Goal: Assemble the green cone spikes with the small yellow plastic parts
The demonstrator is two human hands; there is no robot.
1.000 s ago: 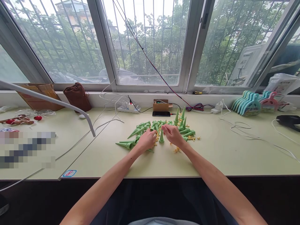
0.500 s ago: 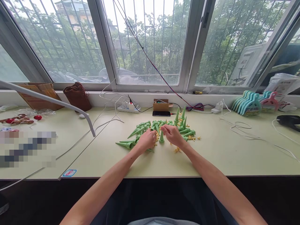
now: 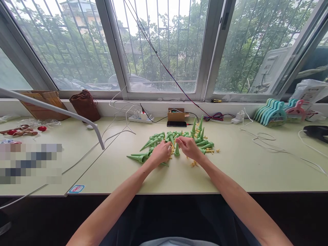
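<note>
A green plastic cone-shaped spike (image 3: 177,151) stands upright on its wide base, between my two hands. My right hand (image 3: 188,146) is closed, its fingertips pinched at the spike's tip. To the left, my left hand (image 3: 163,151) is curled shut beside small yellow plastic pieces (image 3: 172,149); whatever its fingers hold is hidden. Around and behind this hand lies a heap of green spikes (image 3: 155,139), most on their sides. Several more upright spikes (image 3: 193,128) rise behind my right hand, with others lying next to them. A few yellow pieces (image 3: 194,164) are scattered below my right wrist.
A black phone (image 3: 176,124) leans at a small cardboard box (image 3: 176,115) behind the heap. White cables and a power strip (image 3: 140,118) run along the back. Teal hangers (image 3: 271,112) stand at right. A grey bent tube (image 3: 77,116) crosses the left side.
Almost nothing differs. Both hands stay in the same place around the upright spike, and the whole view shifts very slightly.
</note>
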